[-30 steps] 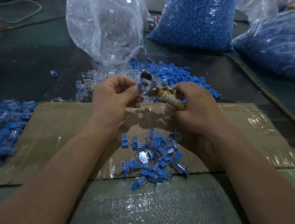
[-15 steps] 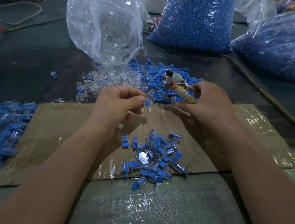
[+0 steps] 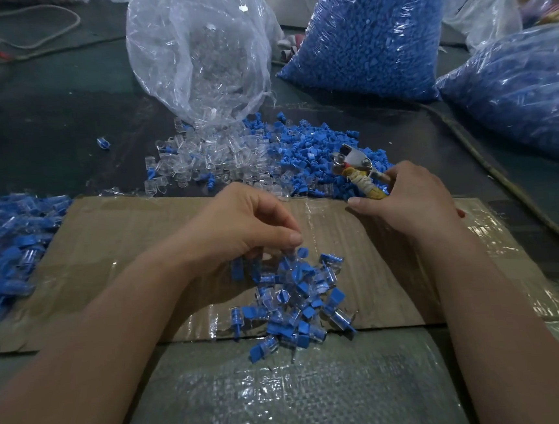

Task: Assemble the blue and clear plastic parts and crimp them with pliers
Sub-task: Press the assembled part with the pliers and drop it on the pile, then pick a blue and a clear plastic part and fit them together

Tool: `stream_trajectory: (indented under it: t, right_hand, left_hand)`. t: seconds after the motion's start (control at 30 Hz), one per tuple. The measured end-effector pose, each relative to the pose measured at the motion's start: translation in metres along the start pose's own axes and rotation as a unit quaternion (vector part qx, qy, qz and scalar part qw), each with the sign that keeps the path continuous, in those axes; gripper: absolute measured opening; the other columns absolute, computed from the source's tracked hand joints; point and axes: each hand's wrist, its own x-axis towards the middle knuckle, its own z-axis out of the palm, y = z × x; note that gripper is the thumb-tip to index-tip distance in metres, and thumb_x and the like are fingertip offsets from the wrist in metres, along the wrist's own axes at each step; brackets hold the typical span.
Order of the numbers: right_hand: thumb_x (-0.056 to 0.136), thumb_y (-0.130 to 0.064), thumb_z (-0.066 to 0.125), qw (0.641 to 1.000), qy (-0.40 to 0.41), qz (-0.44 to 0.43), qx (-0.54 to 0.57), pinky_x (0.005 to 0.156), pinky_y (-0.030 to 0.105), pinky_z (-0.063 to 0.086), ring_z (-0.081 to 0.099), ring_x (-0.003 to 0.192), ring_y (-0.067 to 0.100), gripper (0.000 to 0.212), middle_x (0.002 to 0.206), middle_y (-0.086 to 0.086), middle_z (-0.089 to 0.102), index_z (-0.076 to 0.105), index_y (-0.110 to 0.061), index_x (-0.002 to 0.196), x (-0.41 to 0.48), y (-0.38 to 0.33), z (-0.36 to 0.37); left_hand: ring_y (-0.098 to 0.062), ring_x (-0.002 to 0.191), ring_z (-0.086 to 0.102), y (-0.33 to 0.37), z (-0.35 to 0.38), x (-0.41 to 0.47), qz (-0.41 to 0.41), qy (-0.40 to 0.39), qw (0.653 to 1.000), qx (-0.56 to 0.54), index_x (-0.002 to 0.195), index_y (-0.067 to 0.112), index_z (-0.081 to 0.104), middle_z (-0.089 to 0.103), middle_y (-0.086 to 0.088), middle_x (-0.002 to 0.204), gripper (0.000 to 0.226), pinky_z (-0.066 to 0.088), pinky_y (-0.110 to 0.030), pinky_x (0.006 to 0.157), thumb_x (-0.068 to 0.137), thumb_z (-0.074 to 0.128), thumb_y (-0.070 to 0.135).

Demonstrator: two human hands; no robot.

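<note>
From the head view, my left hand [image 3: 249, 228] hangs over the near pile of joined pieces [image 3: 296, 298], wrist raised, fingers curled downward. Thumb and forefinger are pressed together at the tips, just above the top of the pile; I cannot tell whether a piece sits between them. The lower fingers reach in among the blue tabs at the pile's left edge.

My right hand [image 3: 412, 200] is wrapped round the pliers [image 3: 357, 174], gripping the handles, which are bound in yellowish tape. The thumb lies straight, its tip on the cardboard sheet [image 3: 122, 246]. The metal head of the pliers points away from me and sits over the near edge of the loose blue parts [image 3: 309, 145].

The joined pieces lie on the cardboard, spilling over its near edge onto a woven plastic sheet [image 3: 287, 397]. Beyond the cardboard, on the dark worktop [image 3: 44, 131], the loose clear parts [image 3: 219, 159] lie beside the blue ones, the two heaps mingling where they meet. The clear parts pour from the mouth of a clear bag [image 3: 199, 49] lying on its side. A stuffed bag of blue parts [image 3: 367, 28] stands behind, with another blue bag [image 3: 514, 89] at far right. At my far left is a larger heap of joined pieces [image 3: 0, 243].
</note>
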Motion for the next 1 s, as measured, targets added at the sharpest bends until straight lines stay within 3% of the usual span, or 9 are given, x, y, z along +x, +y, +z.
stream_trajectory:
  t: [0.13, 0.2, 0.27, 0.37, 0.43, 0.53, 0.63, 0.87, 1.0]
  right_hand:
    - [0.066, -0.061, 0.069, 1.0, -0.02, 0.014, -0.01, 0.084, 0.041, 0.042, 0.05, 0.104, 0.03, 0.072, 0.114, 0.011, 0.054, 0.05, -0.011, 0.114, 0.001, 0.002, 0.0]
    - [0.066, -0.062, 0.069, 0.999, -0.027, 0.017, -0.009, 0.085, 0.041, 0.043, 0.049, 0.105, 0.029, 0.072, 0.114, 0.011, 0.054, 0.049, -0.012, 0.114, 0.002, 0.002, 0.0]
    - [0.065, -0.063, 0.068, 0.999, -0.035, 0.018, -0.01, 0.087, 0.042, 0.043, 0.048, 0.106, 0.029, 0.074, 0.115, 0.011, 0.053, 0.049, -0.012, 0.115, 0.003, 0.003, 0.001]
    - [0.065, -0.066, 0.066, 0.999, -0.039, 0.013, -0.017, 0.088, 0.043, 0.043, 0.047, 0.108, 0.029, 0.078, 0.117, 0.011, 0.052, 0.048, -0.011, 0.118, 0.003, 0.003, 0.001]
    - [0.064, -0.068, 0.064, 0.999, -0.042, 0.007, -0.024, 0.09, 0.042, 0.042, 0.045, 0.11, 0.029, 0.082, 0.12, 0.011, 0.051, 0.048, -0.011, 0.12, 0.003, 0.004, 0.001]
    - [0.064, -0.071, 0.061, 0.998, -0.046, -0.001, -0.045, 0.092, 0.042, 0.041, 0.045, 0.112, 0.03, 0.086, 0.122, 0.012, 0.05, 0.047, -0.01, 0.122, 0.003, 0.004, 0.002]
    - [0.064, -0.073, 0.059, 0.997, -0.042, -0.008, -0.059, 0.093, 0.043, 0.041, 0.047, 0.11, 0.029, 0.085, 0.121, 0.012, 0.051, 0.048, -0.011, 0.121, 0.003, 0.003, 0.001]
    - [0.066, -0.077, 0.051, 0.998, -0.025, -0.011, -0.059, 0.092, 0.044, 0.041, 0.048, 0.109, 0.03, 0.083, 0.12, 0.012, 0.051, 0.05, -0.012, 0.119, 0.003, 0.002, 0.003]
    - [0.067, -0.077, 0.05, 0.998, -0.024, -0.005, -0.056, 0.093, 0.045, 0.041, 0.048, 0.106, 0.029, 0.08, 0.117, 0.01, 0.052, 0.05, -0.014, 0.116, 0.003, 0.002, 0.004]
  left_hand:
    - [-0.008, 0.052, 0.061, 0.001, 0.002, -0.001, 0.011, 0.034, 0.999, 0.017, 0.064, 0.011, 0.069, 0.067, 0.0, 0.058, 0.013, 0.049, -0.013, 0.053, 0.058, 0.07, 0.023]
    - [-0.008, 0.049, 0.058, 0.0, 0.001, 0.0, 0.011, 0.113, 0.993, -0.028, 0.065, 0.01, 0.068, 0.064, 0.002, 0.058, 0.013, 0.049, -0.016, 0.051, 0.063, 0.07, 0.022]
    - [-0.01, 0.057, 0.061, -0.003, -0.002, 0.002, 0.014, 0.215, 0.976, -0.042, 0.069, 0.011, 0.068, 0.065, 0.003, 0.064, 0.006, 0.054, -0.026, 0.06, 0.072, 0.071, 0.014]
    - [-0.013, 0.078, 0.064, -0.014, -0.012, 0.009, 0.028, 0.343, 0.933, 0.107, 0.083, 0.015, 0.068, 0.066, 0.002, 0.08, 0.007, 0.054, -0.034, 0.08, 0.08, 0.068, 0.009]
    - [-0.016, 0.087, 0.063, -0.02, -0.02, 0.013, 0.028, 0.386, 0.905, 0.174, 0.096, 0.014, 0.069, 0.067, 0.0, 0.091, 0.017, 0.05, -0.035, 0.087, 0.081, 0.067, 0.009]
    - [-0.016, 0.098, 0.056, -0.029, -0.03, 0.021, 0.018, 0.38, 0.877, 0.292, 0.113, 0.017, 0.065, 0.063, -0.007, 0.11, 0.033, 0.041, -0.031, 0.089, 0.08, 0.068, 0.013]
    - [-0.027, 0.113, 0.049, -0.033, -0.037, 0.023, -0.016, 0.364, 0.858, 0.362, 0.12, 0.018, 0.06, 0.055, -0.012, 0.121, 0.041, 0.038, -0.04, 0.095, 0.08, 0.067, 0.017]
    - [-0.032, 0.112, 0.045, -0.03, -0.035, 0.022, -0.087, 0.309, 0.835, 0.446, 0.126, 0.024, 0.055, 0.05, -0.015, 0.115, 0.037, 0.037, -0.042, 0.094, 0.091, 0.051, 0.037]
    - [-0.029, 0.109, 0.049, -0.027, -0.035, 0.021, -0.067, 0.298, 0.849, 0.432, 0.114, 0.023, 0.065, 0.056, -0.011, 0.111, 0.028, 0.04, -0.042, 0.091, 0.093, 0.05, 0.033]
